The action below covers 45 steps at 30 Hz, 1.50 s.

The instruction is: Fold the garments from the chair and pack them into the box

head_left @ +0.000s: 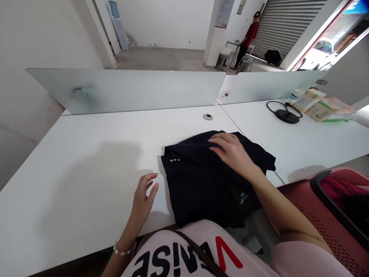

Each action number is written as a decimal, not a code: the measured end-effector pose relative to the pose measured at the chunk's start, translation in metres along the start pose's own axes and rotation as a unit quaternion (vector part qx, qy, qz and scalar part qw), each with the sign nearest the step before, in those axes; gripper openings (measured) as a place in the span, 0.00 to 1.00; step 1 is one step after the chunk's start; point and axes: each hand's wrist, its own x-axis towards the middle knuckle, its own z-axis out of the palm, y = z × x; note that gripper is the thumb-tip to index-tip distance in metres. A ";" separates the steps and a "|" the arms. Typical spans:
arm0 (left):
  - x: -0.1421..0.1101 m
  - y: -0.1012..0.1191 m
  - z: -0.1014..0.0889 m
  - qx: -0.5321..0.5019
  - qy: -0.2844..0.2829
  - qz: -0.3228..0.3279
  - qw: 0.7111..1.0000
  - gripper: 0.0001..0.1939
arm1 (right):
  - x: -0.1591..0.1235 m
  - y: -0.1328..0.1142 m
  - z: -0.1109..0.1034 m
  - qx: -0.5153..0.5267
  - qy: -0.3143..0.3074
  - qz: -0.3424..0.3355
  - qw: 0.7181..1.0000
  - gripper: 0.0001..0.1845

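Navy shirt [198,184] lies there on the desk [72,207], directly beneath the nearer right hand [232,151], the left hand [144,196] just off its left edge, each grip loose, grasping nothing!

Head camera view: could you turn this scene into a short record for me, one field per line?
Garment: dark navy fabric garment with small gold-coloured marks, lying on a white tabletop
Left hand: loosely open, beside the garment, not touching it
Right hand: loosely open, over the garment; contact cannot be told
Person's right side: reddish perforated basket with red cloth inside
Behind the garment: frosted glass divider
Background: another person in a red top, standing
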 end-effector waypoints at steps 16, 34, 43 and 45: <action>0.117 0.044 0.082 0.388 -0.279 0.305 0.824 0.50 | -0.209 0.122 -0.004 -0.035 0.121 0.469 0.874 0.63; 0.117 0.021 -0.017 0.261 -0.070 0.063 0.961 0.12 | -0.239 0.045 0.005 0.109 0.057 0.521 0.845 0.36; 0.025 -0.007 -0.041 0.118 0.052 -0.055 0.990 0.15 | -0.238 -0.089 0.030 0.361 0.004 0.609 0.706 0.28; 0.015 -0.004 -0.036 0.100 0.080 -0.074 0.989 0.15 | -0.233 -0.104 0.036 0.412 -0.029 0.605 0.681 0.27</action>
